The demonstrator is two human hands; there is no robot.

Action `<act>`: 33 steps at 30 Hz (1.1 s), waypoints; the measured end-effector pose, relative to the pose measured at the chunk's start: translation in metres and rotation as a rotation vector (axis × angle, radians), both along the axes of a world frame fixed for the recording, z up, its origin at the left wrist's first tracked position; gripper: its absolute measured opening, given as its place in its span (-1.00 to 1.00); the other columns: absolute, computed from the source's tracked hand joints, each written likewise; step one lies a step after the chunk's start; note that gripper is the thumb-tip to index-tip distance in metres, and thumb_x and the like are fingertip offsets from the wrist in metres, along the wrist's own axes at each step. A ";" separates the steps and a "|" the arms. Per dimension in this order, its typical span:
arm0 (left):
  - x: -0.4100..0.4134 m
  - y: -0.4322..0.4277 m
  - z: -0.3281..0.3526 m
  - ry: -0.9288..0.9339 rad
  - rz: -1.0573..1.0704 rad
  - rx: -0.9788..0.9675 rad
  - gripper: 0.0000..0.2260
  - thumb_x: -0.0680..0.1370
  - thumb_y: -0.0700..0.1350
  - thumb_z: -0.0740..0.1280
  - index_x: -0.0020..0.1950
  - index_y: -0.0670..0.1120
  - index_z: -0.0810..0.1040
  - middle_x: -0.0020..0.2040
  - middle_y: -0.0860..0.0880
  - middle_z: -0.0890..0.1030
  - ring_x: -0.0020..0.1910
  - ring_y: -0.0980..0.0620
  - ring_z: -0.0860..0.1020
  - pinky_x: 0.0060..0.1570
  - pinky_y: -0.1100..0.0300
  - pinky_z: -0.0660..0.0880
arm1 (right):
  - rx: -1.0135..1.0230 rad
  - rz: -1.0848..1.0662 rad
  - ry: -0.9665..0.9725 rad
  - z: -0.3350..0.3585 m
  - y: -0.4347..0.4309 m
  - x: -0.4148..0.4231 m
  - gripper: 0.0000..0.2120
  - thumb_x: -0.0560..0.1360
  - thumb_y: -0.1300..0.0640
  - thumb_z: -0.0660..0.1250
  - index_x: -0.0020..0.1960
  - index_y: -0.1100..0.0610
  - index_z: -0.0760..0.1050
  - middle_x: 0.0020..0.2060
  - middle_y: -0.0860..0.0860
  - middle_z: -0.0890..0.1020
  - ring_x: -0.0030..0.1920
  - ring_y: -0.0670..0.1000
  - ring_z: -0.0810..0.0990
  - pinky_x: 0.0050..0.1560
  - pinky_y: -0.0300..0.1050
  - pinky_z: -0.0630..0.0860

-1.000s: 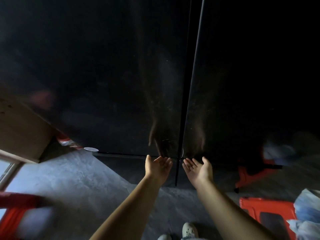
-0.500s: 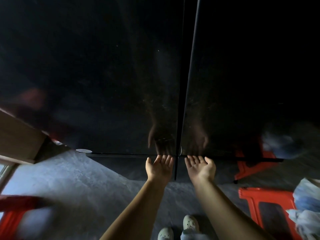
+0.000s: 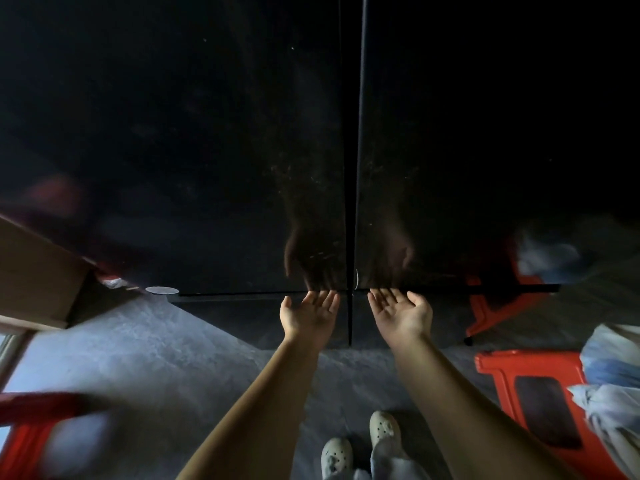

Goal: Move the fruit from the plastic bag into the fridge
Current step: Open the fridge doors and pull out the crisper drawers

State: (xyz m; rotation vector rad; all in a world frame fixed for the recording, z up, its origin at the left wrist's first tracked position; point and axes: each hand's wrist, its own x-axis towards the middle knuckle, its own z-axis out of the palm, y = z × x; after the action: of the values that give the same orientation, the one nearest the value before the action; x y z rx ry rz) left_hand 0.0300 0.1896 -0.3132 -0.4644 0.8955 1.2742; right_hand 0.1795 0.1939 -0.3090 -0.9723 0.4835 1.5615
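Fridge [image 3: 207, 133]: black, glossy, two upper doors side by side, both closed. A vertical seam runs between them at centre. A horizontal gap separates the doors from a dark lower panel [image 3: 263, 320].

Left hand [image 3: 310, 315]: palm up, just left of the seam, fingers extended toward the bottom edge of the left door [image 3: 173, 202]. The fingertips reach that edge; whether they hook under it cannot be determined. Grip: nothing held, fingers loose and spread.

Right hand [image 3: 401, 315]: palm up, just right of the seam, fingers extended to the bottom edge of the right door [image 3: 485, 150]. Same uncertainty regarding contact. Grip: nothing held, fingers relaxed.

Both hands are level with each other, apart, with the seam between them. Their reflections show faintly in the door surfaces directly above.

Plastic bag [image 3: 611, 358]: pale, crumpled, resting on a red stool [image 3: 526, 403] at the near right, well apart from both hands. The fruit cannot be made out; the bag's contents are not visible.

Other items: a grey floor [image 3: 138, 358]; a second red stool [image 3: 27, 427], blurred, at the near left; a wooden panel [image 3: 31, 278] at the left edge beside the fridge; a small pale disc [image 3: 161, 290] at the fridge's lower left corner. The person's pale perforated shoes [image 3: 382, 427] stand on the floor at the near centre.
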 end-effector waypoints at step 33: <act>-0.003 -0.016 0.011 0.060 -0.081 -0.016 -0.40 0.62 0.16 -0.06 0.50 -0.25 0.12 0.49 -0.27 0.18 0.47 -0.22 0.19 0.47 -0.02 0.09 | 0.002 0.032 -0.085 0.001 -0.013 0.000 -0.53 0.61 0.07 0.00 0.46 0.28 0.18 0.41 0.22 0.31 0.38 0.19 0.34 0.41 0.04 0.26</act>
State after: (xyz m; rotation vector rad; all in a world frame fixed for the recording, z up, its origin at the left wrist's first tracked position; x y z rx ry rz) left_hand 0.0269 0.1733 -0.3019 -0.4006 0.9660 1.2132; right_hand 0.1798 0.1806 -0.3076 -1.0446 0.4085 1.5425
